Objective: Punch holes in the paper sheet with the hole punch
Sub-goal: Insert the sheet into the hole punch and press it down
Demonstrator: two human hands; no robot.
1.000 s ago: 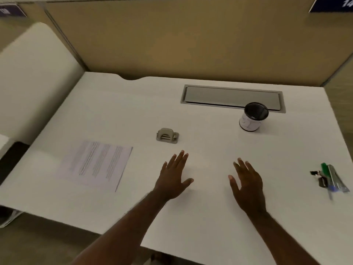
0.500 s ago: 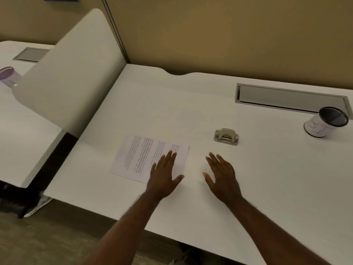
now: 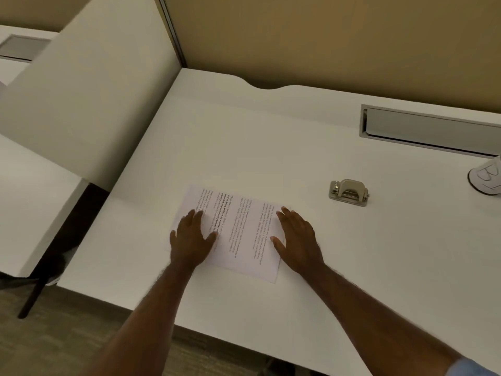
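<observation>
- Filling most of the view, a white desk (image 3: 271, 137) runs from the near edge back to a tan partition (image 3: 325, 36) along its far side.
- Standing at the desk's left edge, a white divider panel (image 3: 89, 99) separates it from a second desk (image 3: 24, 202), which shows a grey hatch near its far end.
- Set into the main desk's far right is a long grey cable tray (image 3: 431, 130), sunk flush with the surface.
- Both forearms reach in from the bottom of the view, and a bit of light blue sleeve (image 3: 471, 369) shows at the lower right corner.
- The paper (image 3: 241, 234) lies flat near the desk's front edge, left of centre, printed side up, with its lines of text running sideways to the viewer.
- The left hand (image 3: 192, 237) lies palm down on the paper's left part, fingers straight and spread, gripping nothing.
- The right hand (image 3: 298, 240) lies palm down at the paper's right edge, fingers extended and loose, the thumb on the sheet, holding nothing.
- The punch (image 3: 349, 192), a small beige metal one, sits on the desk to the right of the paper and a little farther back, apart from the sheet and from both hands.
- At the right edge a white cup (image 3: 488, 177) is cut off by the frame, near the cable tray.
</observation>
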